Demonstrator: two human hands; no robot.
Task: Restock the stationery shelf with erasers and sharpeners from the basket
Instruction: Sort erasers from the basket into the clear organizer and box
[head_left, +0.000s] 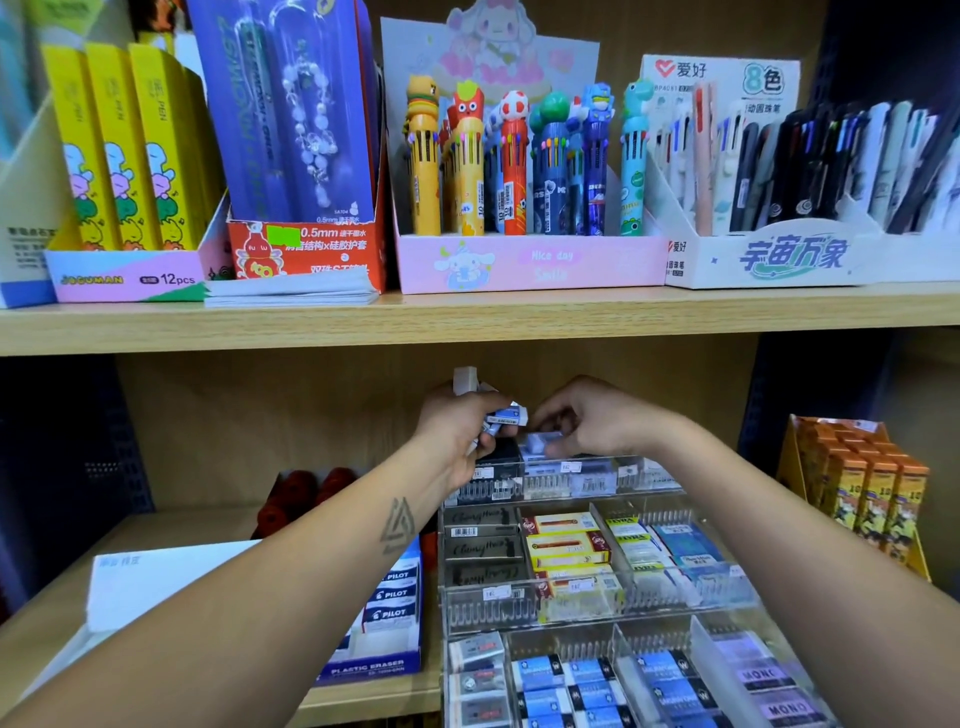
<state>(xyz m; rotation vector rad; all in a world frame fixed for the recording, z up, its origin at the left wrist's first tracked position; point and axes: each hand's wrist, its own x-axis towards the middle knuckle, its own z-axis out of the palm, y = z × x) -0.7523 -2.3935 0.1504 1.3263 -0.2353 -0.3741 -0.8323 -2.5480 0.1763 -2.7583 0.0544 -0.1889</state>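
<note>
Left hand (457, 436) clutches several erasers (501, 418), count unclear; one white block pokes above fingers. Right hand (587, 421) pinches one eraser (543, 441) just over rack (597, 582) back-tier edge. Open gap above knuckles under upper shelf (467, 317). Three rack tiers.

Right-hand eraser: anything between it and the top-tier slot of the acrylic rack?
Nothing visible. The right hand pinches the eraser just above the top tier of the acrylic rack, directly over stocked rows. The left hand, gripping a bunch of erasers, sits to the side, not underneath.
</note>
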